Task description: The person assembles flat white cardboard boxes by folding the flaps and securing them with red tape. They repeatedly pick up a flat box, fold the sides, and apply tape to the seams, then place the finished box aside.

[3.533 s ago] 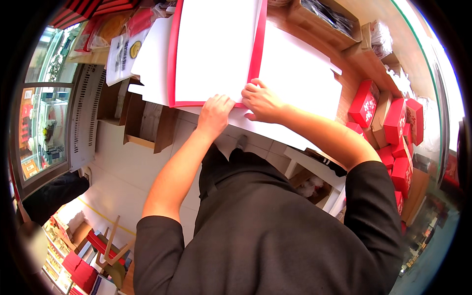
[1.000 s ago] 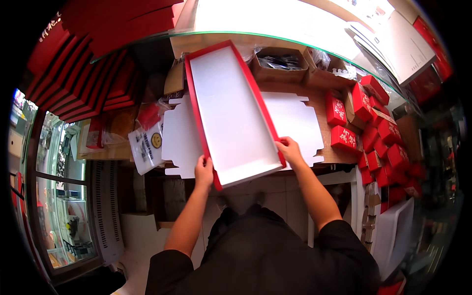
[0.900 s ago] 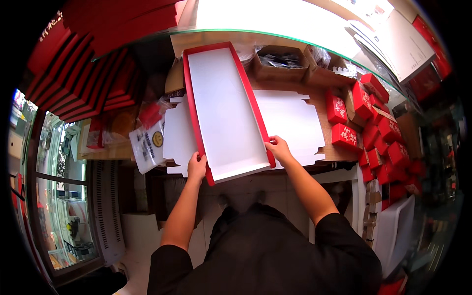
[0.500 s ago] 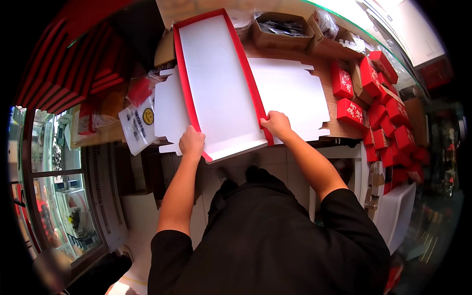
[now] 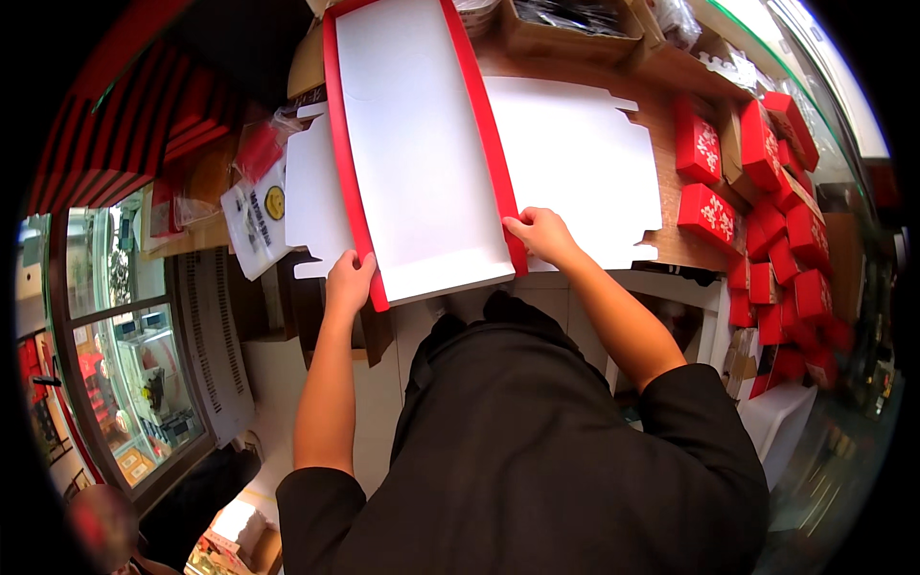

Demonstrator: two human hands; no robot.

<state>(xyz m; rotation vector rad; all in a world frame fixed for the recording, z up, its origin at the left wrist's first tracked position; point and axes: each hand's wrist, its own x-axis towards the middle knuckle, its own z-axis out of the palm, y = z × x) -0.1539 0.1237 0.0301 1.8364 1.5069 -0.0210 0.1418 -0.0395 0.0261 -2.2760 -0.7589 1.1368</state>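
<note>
A long, shallow cardboard box tray (image 5: pixel 422 144), white inside with red side walls, lies over a flat white cardboard sheet (image 5: pixel 575 172) with notched tabs. At its near left corner, my left hand (image 5: pixel 351 281) pinches the red wall between thumb and fingers. My right hand (image 5: pixel 541 235) grips the opposite red wall close to the near right corner. The tray's near end reaches past the table edge toward my body. Its far end runs up to the top of the view.
Several small red boxes (image 5: pixel 709 213) with pale patterns are piled at the right. Beyond the tray stands an open brown carton (image 5: pixel 575 38) of dark packets. A plastic packet (image 5: pixel 257 216) lies left of the sheet, near stacked red boxes (image 5: pixel 115 125). Another person (image 5: pixel 196 503) is at lower left.
The tray's near end looks flatter, and its far end has shifted up in the view. My left hand has moved slightly left along with its corner; both hands keep their grip.
</note>
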